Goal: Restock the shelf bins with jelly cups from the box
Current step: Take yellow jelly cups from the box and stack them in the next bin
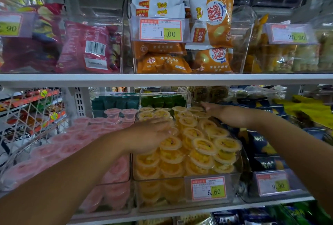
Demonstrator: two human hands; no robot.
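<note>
Just behind the 6.60 price tag (pixel 209 188), left hand (pixel 151 134) and right hand (pixel 214 112) rest flat-fingered on yellow jelly cups (pixel 203 145).

We find open passage only between the upper shelf board (pixel 162 79) and the heaped yellow jelly cups (pixel 203 145). Green packs (pixel 162 100) close the far end; the bin's front wall (pixel 158 182) bars the near approach low down.
</note>
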